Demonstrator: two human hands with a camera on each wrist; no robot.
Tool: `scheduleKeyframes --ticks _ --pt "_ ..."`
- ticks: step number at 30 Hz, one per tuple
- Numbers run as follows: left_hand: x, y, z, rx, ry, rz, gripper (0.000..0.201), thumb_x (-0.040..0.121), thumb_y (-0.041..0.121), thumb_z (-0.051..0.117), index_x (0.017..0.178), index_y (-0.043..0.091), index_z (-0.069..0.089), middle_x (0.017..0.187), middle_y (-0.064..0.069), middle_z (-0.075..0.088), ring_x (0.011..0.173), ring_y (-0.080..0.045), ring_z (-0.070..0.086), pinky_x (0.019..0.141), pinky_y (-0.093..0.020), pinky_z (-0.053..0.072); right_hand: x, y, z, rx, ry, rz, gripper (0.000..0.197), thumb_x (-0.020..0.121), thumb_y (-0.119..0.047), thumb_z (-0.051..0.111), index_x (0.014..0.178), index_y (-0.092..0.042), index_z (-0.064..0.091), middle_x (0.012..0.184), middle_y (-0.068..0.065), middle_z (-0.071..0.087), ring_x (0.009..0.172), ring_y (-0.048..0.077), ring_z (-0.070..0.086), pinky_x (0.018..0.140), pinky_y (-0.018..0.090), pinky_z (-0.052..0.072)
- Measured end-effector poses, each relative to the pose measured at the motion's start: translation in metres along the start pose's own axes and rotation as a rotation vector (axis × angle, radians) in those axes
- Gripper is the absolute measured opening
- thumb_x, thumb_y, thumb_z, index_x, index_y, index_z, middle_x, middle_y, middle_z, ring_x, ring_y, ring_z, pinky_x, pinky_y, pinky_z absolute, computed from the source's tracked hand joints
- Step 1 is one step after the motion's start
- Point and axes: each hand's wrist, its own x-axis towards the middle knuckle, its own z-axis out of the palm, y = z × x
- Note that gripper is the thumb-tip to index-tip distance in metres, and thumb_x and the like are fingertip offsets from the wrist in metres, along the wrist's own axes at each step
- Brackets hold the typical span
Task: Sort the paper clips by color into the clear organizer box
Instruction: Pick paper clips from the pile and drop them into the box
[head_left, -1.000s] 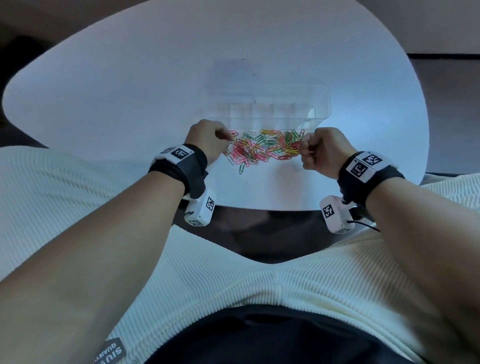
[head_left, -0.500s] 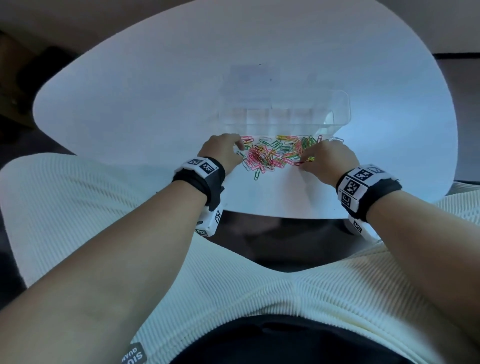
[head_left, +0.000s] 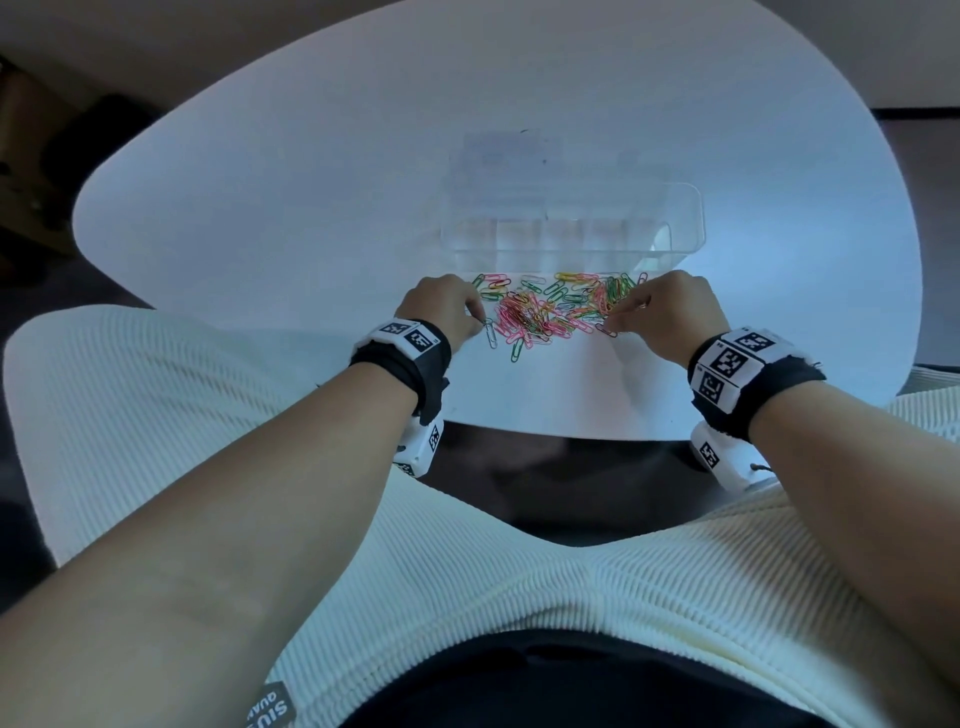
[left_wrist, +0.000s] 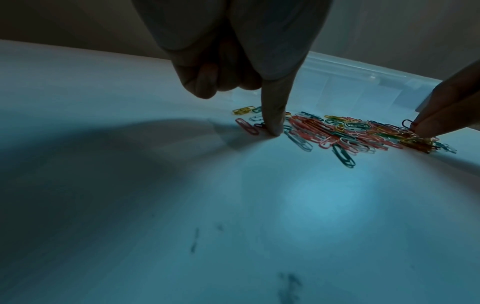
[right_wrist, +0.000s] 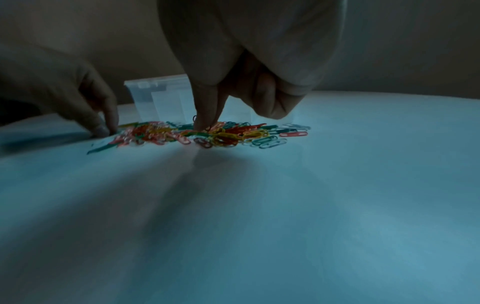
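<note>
A heap of coloured paper clips (head_left: 550, 312) lies on the white table just in front of the clear organizer box (head_left: 685, 218), whose compartments look empty. My left hand (head_left: 474, 325) is at the heap's left edge. Its index finger (left_wrist: 272, 127) points straight down and presses on the table among the clips, while the other fingers are curled. A whitish clip (head_left: 490, 333) lies by that fingertip. My right hand (head_left: 621, 317) is at the heap's right part, where two fingertips (left_wrist: 423, 128) meet and a dark clip (left_wrist: 406, 123) stands up between them.
The white oval table (head_left: 260, 218) has its near edge (head_left: 545, 434) close to my lap. A single green clip (head_left: 516, 352) lies apart on the near side of the heap. Dark floor and a brown object (head_left: 31, 171) are at the far left.
Both hands have come down from raised fists onto the heap. The right hand no longer shows the yellow clip it held; the left has slid to the heap's near-left corner.
</note>
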Motion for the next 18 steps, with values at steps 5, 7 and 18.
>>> scheduleKeyframes --ticks 5,7,18 --pt "0.001 -0.003 0.002 -0.022 -0.01 -0.004 0.009 0.082 0.019 0.066 0.082 0.026 0.071 0.105 -0.002 0.07 0.082 -0.023 0.064 0.072 -0.029 0.052 0.0 0.005 -0.008 0.119 -0.038 0.052 0.008 0.077 -0.026 0.08 0.084 -0.024 0.077 0.076 -0.005 0.067 0.068 -0.002 0.055 0.056 0.013 0.038" --pt "0.001 -0.003 0.003 -0.038 -0.009 -0.005 0.007 0.084 0.021 0.065 0.083 0.027 0.069 0.096 -0.001 0.07 0.077 -0.021 0.061 0.066 -0.027 0.048 0.0 0.008 -0.008 0.134 -0.063 0.072 0.01 0.078 -0.029 0.079 0.086 -0.023 0.076 0.079 -0.005 0.065 0.072 0.006 0.056 0.059 0.018 0.038" --pt "0.001 -0.006 -0.002 0.016 0.01 -0.086 0.011 0.082 0.019 0.063 0.089 0.026 0.07 0.097 0.002 0.069 0.082 -0.022 0.062 0.066 -0.025 0.044 -0.004 0.0 -0.009 0.5 -0.152 0.208 0.028 0.083 -0.015 0.038 0.056 -0.015 0.03 0.052 0.006 0.03 0.048 0.018 0.022 0.047 0.027 0.021"
